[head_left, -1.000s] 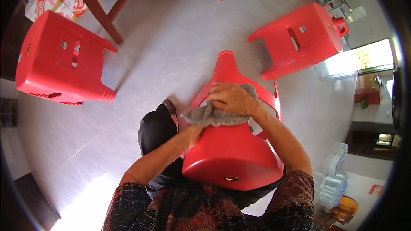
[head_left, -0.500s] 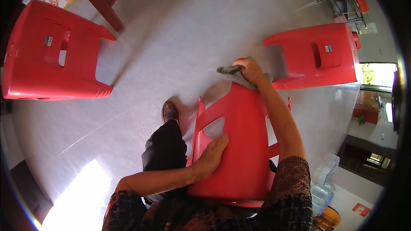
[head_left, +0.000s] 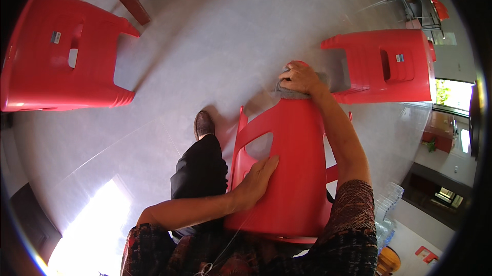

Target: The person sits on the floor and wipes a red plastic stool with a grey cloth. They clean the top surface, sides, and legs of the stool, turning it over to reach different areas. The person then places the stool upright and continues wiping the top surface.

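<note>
Apparently wiping a leg (head_left: 296, 113) of the red stool (head_left: 302, 173), at lower centre of the frame: clutching the grey cloth (head_left: 293, 94) with curled fingers in the right hand (head_left: 301, 78), bracing with the left hand (head_left: 254, 181) laid flat, outstretched, grasping nothing visible. Probably calls next for steady bracing.

And it's a single view, worn on the person's head, a wide fisheye staring steeply down! Near beneath lies the red stool (head_left: 297, 173); the left forearm (head_left: 192, 213) angles in from seven o'clock, the right forearm (head_left: 344, 138) from four. Floor (head_left: 230, 35) stretches toward twelve, and far out at three glows a window (head_left: 453, 91)!
</note>
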A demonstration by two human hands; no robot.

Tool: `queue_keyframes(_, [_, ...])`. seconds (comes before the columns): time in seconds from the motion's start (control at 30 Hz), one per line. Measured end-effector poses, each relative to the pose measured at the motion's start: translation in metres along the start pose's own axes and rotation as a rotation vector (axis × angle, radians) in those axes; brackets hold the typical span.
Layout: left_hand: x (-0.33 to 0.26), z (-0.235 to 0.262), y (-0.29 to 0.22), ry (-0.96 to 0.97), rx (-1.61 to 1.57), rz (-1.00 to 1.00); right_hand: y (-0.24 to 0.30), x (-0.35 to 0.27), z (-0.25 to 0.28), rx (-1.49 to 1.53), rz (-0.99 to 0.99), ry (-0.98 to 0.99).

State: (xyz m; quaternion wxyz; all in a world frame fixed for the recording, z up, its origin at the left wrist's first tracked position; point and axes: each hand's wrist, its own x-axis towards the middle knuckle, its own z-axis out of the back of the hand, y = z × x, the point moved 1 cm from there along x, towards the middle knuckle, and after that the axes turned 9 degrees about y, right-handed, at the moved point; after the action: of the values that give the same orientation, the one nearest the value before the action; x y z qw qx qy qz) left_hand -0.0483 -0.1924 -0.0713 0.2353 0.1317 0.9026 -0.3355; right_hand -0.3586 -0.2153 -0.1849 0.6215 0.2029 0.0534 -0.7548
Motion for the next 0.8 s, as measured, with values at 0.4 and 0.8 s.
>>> queue_keyframes(0.4, [0.013, -0.001, 0.007, 0.047, -0.476, 0.066, 0.136, -0.124, 0.066, -0.137, 0.228, 0.159])
queue_keyframes(0.8, [-0.011, -0.002, 0.0, 0.1, -0.581, -0.014, 0.249, -0.24, 0.14, 0.172, 0.414, 0.087])
